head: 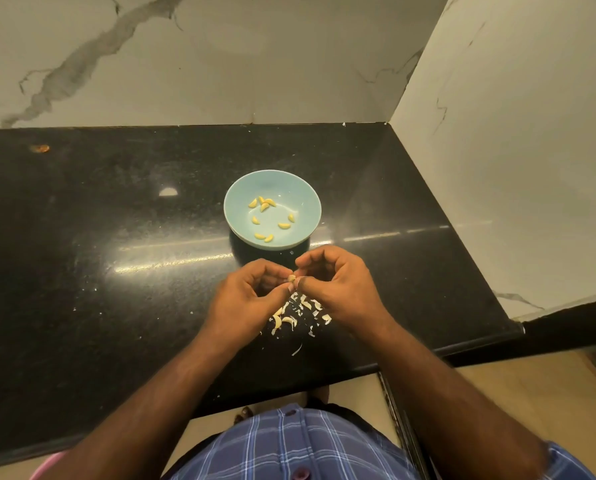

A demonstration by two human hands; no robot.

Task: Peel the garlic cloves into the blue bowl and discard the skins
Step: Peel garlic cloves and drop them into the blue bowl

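Garlic clove point(291, 278) pinched between both hands — left hand point(246, 299), right hand point(338, 285).

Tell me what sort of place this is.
Most likely a home kitchen: a polished black stone counter set in a corner of marble-look wall panels, with a blue bowl of peeled garlic cloves on it.

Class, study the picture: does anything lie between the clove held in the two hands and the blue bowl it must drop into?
Nothing visible does. The clove is pinched between the left hand and right hand, just in front of the blue bowl; only bare black counter lies between. The loose skins lie beneath the hands.
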